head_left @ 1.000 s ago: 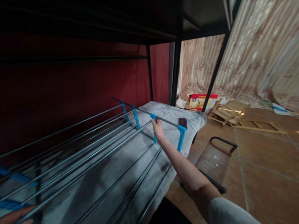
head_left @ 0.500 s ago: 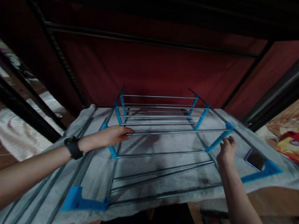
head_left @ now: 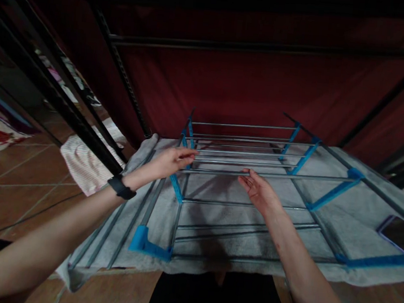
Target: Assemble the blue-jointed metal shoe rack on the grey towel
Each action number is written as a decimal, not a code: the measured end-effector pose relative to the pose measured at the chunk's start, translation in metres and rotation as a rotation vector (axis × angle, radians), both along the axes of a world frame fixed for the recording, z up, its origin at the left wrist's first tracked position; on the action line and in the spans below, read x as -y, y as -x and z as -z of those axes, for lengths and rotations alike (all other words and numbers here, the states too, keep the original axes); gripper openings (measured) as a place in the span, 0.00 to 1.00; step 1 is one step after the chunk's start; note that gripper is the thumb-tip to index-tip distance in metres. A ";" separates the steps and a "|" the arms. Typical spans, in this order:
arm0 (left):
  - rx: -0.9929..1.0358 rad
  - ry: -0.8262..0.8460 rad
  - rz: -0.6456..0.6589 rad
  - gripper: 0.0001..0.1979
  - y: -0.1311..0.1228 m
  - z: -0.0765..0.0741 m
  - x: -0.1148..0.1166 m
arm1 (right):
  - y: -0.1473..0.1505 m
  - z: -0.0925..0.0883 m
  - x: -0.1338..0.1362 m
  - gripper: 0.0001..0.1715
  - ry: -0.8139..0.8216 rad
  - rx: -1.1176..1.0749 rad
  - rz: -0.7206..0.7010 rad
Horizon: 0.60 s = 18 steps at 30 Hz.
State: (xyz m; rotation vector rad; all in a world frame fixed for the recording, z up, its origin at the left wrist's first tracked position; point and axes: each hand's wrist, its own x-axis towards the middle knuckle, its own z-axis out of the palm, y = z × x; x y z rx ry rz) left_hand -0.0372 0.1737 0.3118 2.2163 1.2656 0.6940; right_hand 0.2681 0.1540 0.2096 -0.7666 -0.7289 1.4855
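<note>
A rack of grey metal tubes (head_left: pixel 218 203) with blue plastic connectors (head_left: pixel 304 159) lies partly assembled on a grey cloth (head_left: pixel 221 244). My left hand (head_left: pixel 172 162), with a black watch (head_left: pixel 122 186) on its wrist, is over the left end of a raised crosswise tube (head_left: pixel 217 172). Its fingers are stretched out, thumb a little apart, and I see nothing held in them. Farther along that same tube, my right hand (head_left: pixel 260 191) has its fingers curled at the bar, palm partly turned up. The tube's right end sits in a blue connector (head_left: pixel 354 174).
Loose tubes (head_left: pixel 114 229) lie on the cloth at left. A phone-like dark object (head_left: pixel 399 233) rests at right. Black metal posts (head_left: pixel 118 72) and a dark red panel (head_left: pixel 251 85) stand behind. A striped cloth (head_left: pixel 87 159) is on the tiled floor (head_left: pixel 16 186).
My right hand has moved left from the right-side blue connector to the middle of the raised tube. My left hand has lifted slightly off its end. The view has turned left.
</note>
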 end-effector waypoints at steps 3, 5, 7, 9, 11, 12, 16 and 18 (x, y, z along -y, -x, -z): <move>0.373 -0.073 -0.294 0.24 0.014 0.010 0.006 | -0.004 0.006 0.000 0.10 -0.012 -0.004 -0.005; 0.573 -0.121 -0.497 0.25 0.019 0.022 0.010 | -0.005 0.008 0.002 0.09 -0.009 -0.016 0.002; 0.689 -0.076 -0.638 0.26 0.019 0.033 0.014 | -0.004 0.008 0.003 0.10 -0.005 -0.031 0.018; 0.745 0.151 -0.661 0.25 0.016 0.042 0.018 | -0.003 0.006 0.003 0.11 -0.006 -0.040 0.035; 0.779 0.374 -0.592 0.24 0.014 0.048 0.021 | -0.001 0.004 0.001 0.11 -0.014 -0.041 0.050; 0.789 0.436 -0.548 0.24 0.013 0.050 0.023 | -0.001 0.003 0.001 0.11 -0.019 -0.041 0.059; 0.719 0.462 -0.446 0.26 0.017 0.054 0.022 | -0.001 0.001 -0.002 0.10 -0.031 -0.046 0.075; 0.636 0.452 -0.407 0.26 0.022 0.054 0.017 | -0.001 0.001 -0.003 0.10 -0.025 -0.055 0.080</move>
